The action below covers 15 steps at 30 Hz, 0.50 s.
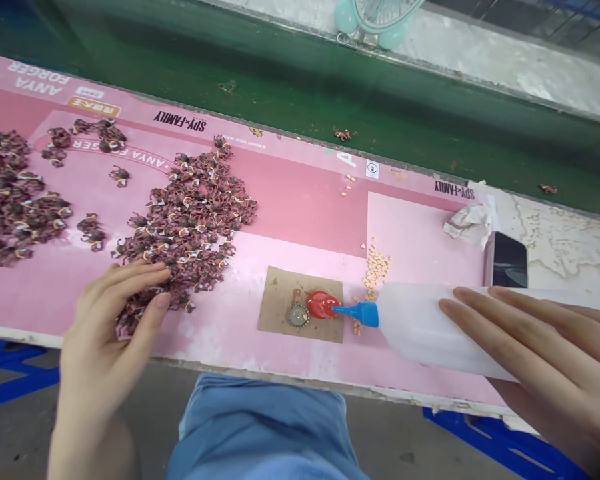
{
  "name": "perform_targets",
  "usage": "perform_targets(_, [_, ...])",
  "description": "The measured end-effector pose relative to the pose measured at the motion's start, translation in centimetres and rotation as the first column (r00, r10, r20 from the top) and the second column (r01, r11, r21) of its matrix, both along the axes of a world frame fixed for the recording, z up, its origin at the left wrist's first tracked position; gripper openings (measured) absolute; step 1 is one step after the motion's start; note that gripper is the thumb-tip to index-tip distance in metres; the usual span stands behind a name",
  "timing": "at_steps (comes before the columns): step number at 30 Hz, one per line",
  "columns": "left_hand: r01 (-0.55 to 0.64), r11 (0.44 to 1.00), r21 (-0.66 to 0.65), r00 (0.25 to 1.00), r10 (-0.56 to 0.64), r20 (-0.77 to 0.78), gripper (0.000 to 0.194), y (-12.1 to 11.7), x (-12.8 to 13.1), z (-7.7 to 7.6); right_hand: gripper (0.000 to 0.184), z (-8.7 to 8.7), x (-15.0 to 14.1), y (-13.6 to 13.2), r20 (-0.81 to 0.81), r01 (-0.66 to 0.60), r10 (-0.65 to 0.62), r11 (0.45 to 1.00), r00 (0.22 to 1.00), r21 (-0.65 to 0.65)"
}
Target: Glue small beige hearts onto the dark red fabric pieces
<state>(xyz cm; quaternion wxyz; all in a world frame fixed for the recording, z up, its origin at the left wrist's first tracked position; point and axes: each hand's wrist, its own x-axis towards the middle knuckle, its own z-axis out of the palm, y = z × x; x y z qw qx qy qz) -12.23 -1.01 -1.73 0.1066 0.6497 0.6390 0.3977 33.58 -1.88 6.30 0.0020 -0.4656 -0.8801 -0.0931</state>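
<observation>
My right hand (545,353) is wrapped round a white squeeze bottle (420,327), which lies tilted almost flat over the table. Its blue nozzle (363,313) points left, with the tip over a glossy red round cap or dish (321,304). Beside that sits a grey bottle cap (299,315); both rest on a piece of brown cardboard (275,300). My left hand (113,320) is at the near edge of a heap of small brown figures (190,213), thumb and fingers apart. Nothing shows between them, though the fingertips partly overlap the heap.
A second heap of figures (10,193) lies at far left. Tiny beige pieces (377,270) are scattered right of the cardboard. Crumpled tissue (470,223) and a phone (509,260) lie at right. Beyond the table runs a green surface (290,107), with a turquoise fan (375,20) behind.
</observation>
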Motion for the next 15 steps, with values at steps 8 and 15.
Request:
perform_targets(8, [-0.006, 1.0, -0.014, 1.0, 0.006, -0.001, 0.04, -0.6, -0.4, -0.3, 0.065, 0.1, 0.2, 0.2, 0.019, -0.031, 0.031, 1.0, 0.999, 0.002])
perform_targets(15, [0.108, 0.993, -0.039, 0.991, -0.104, 0.083, 0.037, -0.5, 1.4, 1.0, 0.064, -1.8, -0.5, 0.3, -0.138, 0.256, -0.253, 0.967, 0.958, 0.004])
